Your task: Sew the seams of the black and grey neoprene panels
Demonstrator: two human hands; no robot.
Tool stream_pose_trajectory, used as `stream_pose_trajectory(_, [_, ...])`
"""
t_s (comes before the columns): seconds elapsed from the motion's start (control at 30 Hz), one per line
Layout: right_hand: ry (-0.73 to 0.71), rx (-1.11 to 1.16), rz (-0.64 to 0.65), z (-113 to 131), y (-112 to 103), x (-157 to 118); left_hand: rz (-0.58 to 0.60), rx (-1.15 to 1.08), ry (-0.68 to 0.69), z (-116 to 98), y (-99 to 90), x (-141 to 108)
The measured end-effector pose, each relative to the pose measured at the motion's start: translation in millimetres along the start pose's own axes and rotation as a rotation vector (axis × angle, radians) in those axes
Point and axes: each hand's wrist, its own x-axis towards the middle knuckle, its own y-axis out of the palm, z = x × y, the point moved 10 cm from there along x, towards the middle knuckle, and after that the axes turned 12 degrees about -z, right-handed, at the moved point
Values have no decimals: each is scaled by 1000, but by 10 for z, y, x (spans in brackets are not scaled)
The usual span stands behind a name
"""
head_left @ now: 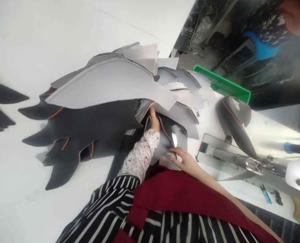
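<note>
White tabletop (26, 50) is supporting grey panels (107, 82); at centre, left hand (154, 120) is reaching in, closure unclear; right hand (184, 159), fingers spread, is best pressing lightly.

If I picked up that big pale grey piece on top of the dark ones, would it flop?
Probably a bit. The pale grey piece looks thin and wide, so its ends may droop. It's probably light, being a flat sheet.
</note>
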Motion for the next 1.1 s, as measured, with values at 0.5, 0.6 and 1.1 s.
stream_pose_trajectory(0.5, [-104, -360, -200, -716, 379, -121, -127, 98, 293, 384, -709, -447])
stream_pose_trajectory(0.6, [-278, -336, -100, -362, 698, -419, -118, 120, 341, 396, -716, -437])
stream_pose_trajectory(1.1, [-411, 301, -136, -872, 153, -2126, -114, 553, 350, 421, -572, -1053])
